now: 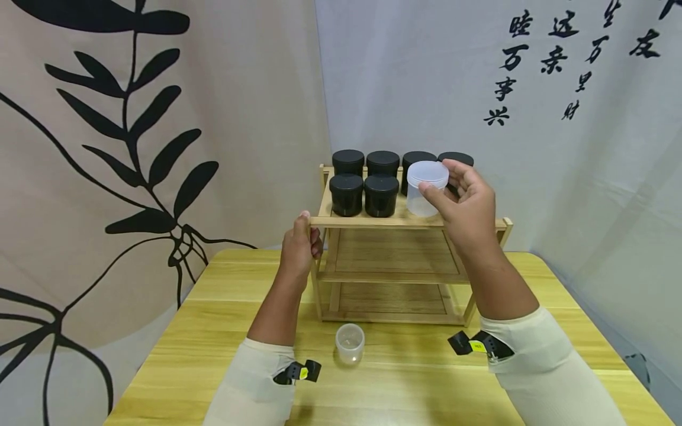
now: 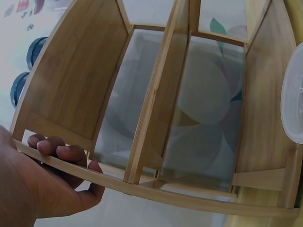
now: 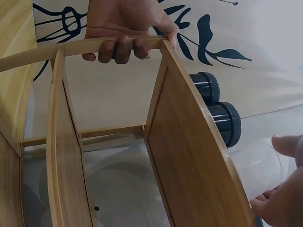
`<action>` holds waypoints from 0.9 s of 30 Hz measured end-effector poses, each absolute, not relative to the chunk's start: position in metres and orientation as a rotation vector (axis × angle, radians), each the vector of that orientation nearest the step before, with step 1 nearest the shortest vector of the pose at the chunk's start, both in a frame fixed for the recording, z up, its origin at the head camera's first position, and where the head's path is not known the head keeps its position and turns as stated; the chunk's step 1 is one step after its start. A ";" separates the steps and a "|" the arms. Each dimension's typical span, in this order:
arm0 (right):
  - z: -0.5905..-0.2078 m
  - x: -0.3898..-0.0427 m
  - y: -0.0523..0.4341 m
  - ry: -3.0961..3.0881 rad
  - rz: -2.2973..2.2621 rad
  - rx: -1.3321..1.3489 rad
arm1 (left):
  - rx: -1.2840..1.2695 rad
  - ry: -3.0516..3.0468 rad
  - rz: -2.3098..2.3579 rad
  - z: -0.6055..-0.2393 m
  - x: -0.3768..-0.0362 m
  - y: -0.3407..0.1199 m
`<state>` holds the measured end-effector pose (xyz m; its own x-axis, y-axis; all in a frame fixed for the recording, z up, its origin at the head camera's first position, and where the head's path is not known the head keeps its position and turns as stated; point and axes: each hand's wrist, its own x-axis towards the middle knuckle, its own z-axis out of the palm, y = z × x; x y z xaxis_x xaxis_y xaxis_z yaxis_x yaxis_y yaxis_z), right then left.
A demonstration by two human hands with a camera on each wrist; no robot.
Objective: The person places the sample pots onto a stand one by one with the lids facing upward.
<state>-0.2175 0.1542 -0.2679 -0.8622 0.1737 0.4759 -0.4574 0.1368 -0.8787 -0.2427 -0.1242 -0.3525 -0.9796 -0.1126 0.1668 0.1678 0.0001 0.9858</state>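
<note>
A wooden three-tier rack (image 1: 391, 222) stands on the table. My left hand (image 1: 298, 248) grips its left side frame near the top tier; in the left wrist view the fingers (image 2: 71, 153) curl round the side rail. Between the thumb and fingers of my right hand (image 1: 471, 207) is a frosted plastic jar (image 1: 420, 202) with a translucent lid. That jar is upright at the top tier's front, right of two black jars (image 1: 380, 198); whether its base touches the board I cannot tell. Behind them is a row of several black jars (image 1: 348, 158), partly hidden at the right by my hand.
A small clear cup (image 1: 350, 344) stands on the table in front of the rack. The wooden table (image 1: 213, 355) reaches out on both sides. Behind hangs a pale cloth (image 1: 256, 118) with black leaf prints and written characters.
</note>
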 end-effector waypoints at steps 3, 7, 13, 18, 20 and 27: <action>-0.269 -0.218 0.154 -1.973 1.764 0.269 | -0.056 -2.068 -2.091 -0.352 -0.242 -0.124; -0.271 -0.220 0.153 -1.982 1.754 0.258 | -0.055 -2.069 -2.087 -0.352 -0.241 -0.124; -0.272 -0.221 0.152 -1.995 1.751 0.237 | -0.055 -2.076 -2.080 -0.352 -0.241 -0.123; -0.274 -0.222 0.152 -2.023 1.745 0.221 | -0.066 -2.081 -2.072 -0.353 -0.241 -0.124; -0.274 -0.223 0.152 -2.036 1.737 0.221 | -0.068 -2.081 -2.073 -0.353 -0.241 -0.124; -0.273 -0.224 0.153 -2.073 1.715 0.239 | -0.063 -2.076 -2.075 -0.353 -0.241 -0.124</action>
<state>-0.2241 0.1528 -0.2733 -0.8894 0.1415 0.4347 -0.4006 0.2172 -0.8901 -0.2414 -0.1240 -0.3526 -0.9780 -0.1142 0.1744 0.1743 0.0110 0.9846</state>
